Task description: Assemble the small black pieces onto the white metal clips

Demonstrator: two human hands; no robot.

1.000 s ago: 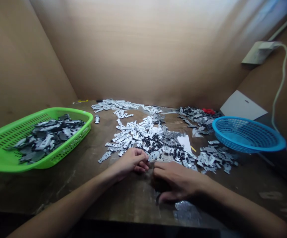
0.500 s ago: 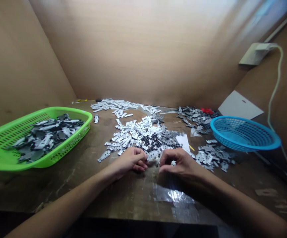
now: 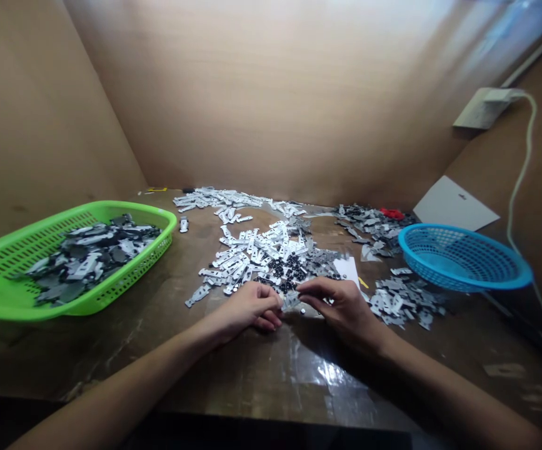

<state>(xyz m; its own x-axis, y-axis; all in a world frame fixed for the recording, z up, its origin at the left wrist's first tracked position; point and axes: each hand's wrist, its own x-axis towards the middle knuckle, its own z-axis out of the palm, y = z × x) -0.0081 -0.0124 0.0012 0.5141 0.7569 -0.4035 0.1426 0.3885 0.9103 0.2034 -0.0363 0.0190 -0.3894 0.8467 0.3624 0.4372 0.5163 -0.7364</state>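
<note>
My left hand [image 3: 256,307] is closed near the table's middle, its thumb and forefinger pinching the end of a small flat grey part [image 3: 291,301]. Just to the right, my right hand [image 3: 339,303] has its thumb and forefinger curled close together at the far end of that part. What lies between those fingertips is too small to make out. Beyond both hands spreads a pile of flat white and grey parts [image 3: 247,247]. Small black pieces [image 3: 289,265] lie on its near side. A small white round piece [image 3: 302,311] sits under my right fingers.
A green basket [image 3: 158,215] holding similar parts stands at the left. On the right are a blue basket [image 3: 467,284], a heap of grey parts [image 3: 404,297] and darker parts [image 3: 374,225] with a red item [image 3: 391,214]. A cable [image 3: 521,169] hangs down the right wall.
My right thumb and forefinger have moved left and drawn closer together, towards my left fingertips. My left hand has shifted slightly nearer, and the view has tilted a little.
</note>
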